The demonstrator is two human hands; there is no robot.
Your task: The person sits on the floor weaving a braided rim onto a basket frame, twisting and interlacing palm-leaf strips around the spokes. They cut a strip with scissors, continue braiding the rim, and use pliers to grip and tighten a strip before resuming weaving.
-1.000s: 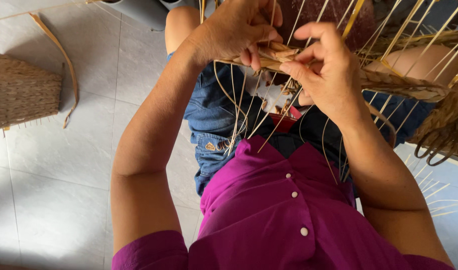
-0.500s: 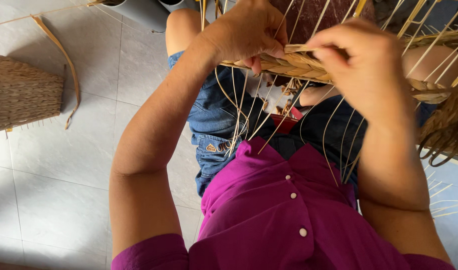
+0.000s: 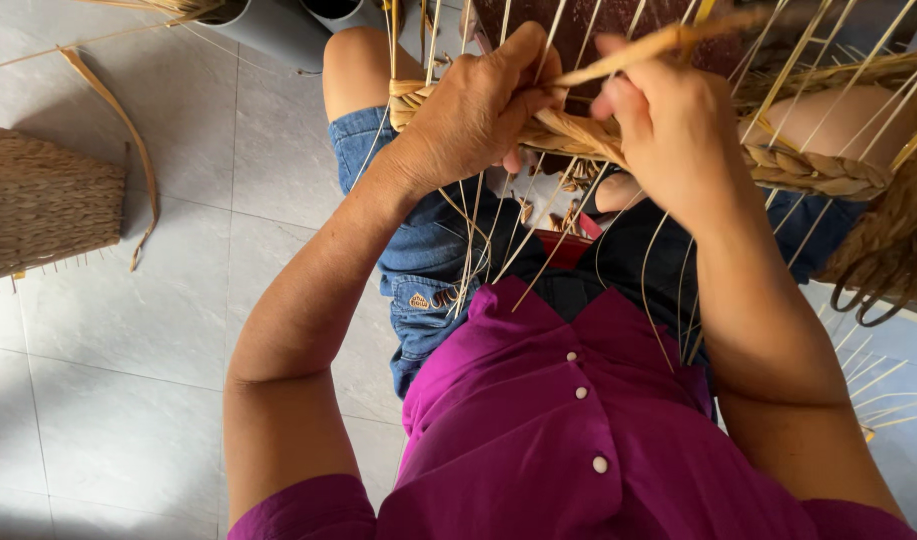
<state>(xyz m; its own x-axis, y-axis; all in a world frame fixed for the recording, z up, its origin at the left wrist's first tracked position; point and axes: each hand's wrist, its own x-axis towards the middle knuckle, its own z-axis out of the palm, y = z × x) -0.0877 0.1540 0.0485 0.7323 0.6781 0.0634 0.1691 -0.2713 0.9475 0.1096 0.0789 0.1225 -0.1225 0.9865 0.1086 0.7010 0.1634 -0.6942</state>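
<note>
bracing the braided straw-coloured basket rim [image 3: 808, 165], the left hand [image 3: 473, 110] clamps it steady while the right hand [image 3: 668, 110] pinches a flat tan reed strip [image 3: 668, 40] taut.

There is only one view, from a camera on the person's head. It looks steeply down, very near to the left hand [image 3: 475, 112], the right hand [image 3: 668, 125] and the lap.

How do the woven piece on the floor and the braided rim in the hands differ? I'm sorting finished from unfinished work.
The woven piece on the floor lies flat and untouched, a broad, dense panel; the braided rim is a narrow plait resting over the lap, gripped by the left hand and right hand. Thin stakes stick out long from the rim, short from the panel. Both are straw-coloured fibre.
</note>
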